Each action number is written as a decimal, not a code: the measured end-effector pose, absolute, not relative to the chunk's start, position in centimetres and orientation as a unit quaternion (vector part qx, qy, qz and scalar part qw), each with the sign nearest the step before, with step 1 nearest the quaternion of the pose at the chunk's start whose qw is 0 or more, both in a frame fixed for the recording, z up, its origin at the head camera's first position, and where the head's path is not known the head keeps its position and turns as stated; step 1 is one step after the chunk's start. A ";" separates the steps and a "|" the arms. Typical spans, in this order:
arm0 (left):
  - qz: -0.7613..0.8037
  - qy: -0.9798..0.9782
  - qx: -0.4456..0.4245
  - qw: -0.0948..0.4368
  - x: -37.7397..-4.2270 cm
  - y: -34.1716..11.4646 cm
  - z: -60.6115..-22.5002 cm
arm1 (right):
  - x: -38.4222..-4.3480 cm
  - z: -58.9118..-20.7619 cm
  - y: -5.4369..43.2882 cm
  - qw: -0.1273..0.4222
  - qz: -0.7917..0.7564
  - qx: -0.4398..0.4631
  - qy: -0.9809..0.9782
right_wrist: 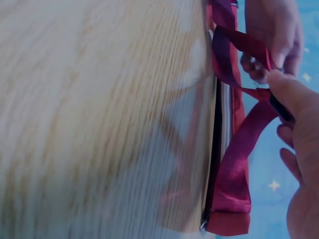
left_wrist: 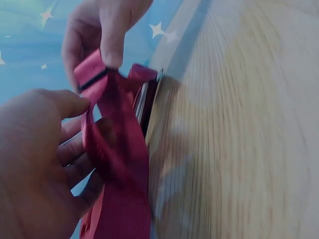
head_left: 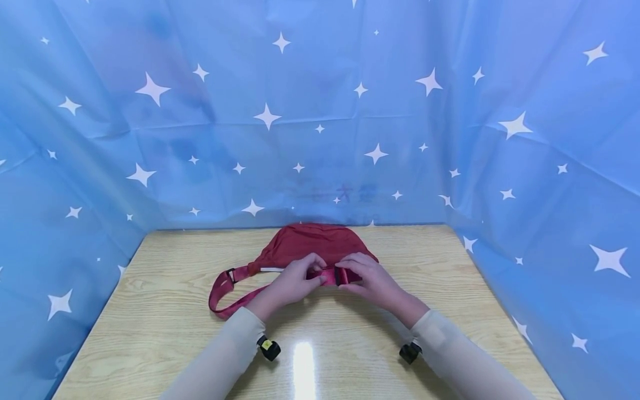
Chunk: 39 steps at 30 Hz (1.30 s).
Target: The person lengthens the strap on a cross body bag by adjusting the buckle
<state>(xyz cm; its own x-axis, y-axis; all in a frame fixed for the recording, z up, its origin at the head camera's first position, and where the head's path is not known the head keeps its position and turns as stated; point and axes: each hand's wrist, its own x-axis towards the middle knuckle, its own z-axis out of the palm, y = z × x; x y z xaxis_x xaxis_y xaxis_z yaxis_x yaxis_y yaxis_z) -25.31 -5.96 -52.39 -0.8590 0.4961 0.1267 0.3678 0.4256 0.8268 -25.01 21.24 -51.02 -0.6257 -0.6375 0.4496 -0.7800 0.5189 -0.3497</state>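
A dark red waist bag [head_left: 317, 241] lies at the back of the table, its strap [head_left: 220, 294] looping out on the left. In front of the bag, my left hand [head_left: 295, 280] pinches a length of the red strap between thumb and fingers. Close on its right, my right hand [head_left: 372, 278] holds the black buckle [head_left: 338, 275] where the strap passes through. From the left wrist, a loop of red webbing [left_wrist: 117, 129] hangs between the two hands. The right wrist view shows the right thumb [right_wrist: 286, 89] against the buckle, which the fingers partly hide.
A pale wood-grain table [head_left: 150, 333] lies under the bag and arms. Blue cloth with white stars [head_left: 320, 111] hangs behind the table and along both sides. A black strap slider [head_left: 230, 275] sits on the left part of the strap.
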 end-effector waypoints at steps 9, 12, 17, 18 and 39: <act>0.463 0.846 0.256 0.069 -24.9 -7.3 -52.7 | -25.0 -51.2 21.3 0.131 0.293 0.421 -0.849; 0.461 0.846 0.261 0.063 -25.0 -7.2 -52.7 | -25.0 -51.2 21.3 0.118 0.299 0.419 -0.849; 0.464 0.838 0.281 0.065 -25.1 -7.2 -52.4 | -25.2 -51.0 21.3 0.093 0.303 0.409 -0.856; 0.467 0.834 0.286 0.066 -25.1 -7.1 -52.3 | -25.2 -51.0 21.3 0.090 0.303 0.407 -0.857; 0.478 0.825 0.290 0.080 -25.5 -4.8 -51.4 | -25.2 -51.2 20.8 0.102 0.318 0.433 -0.837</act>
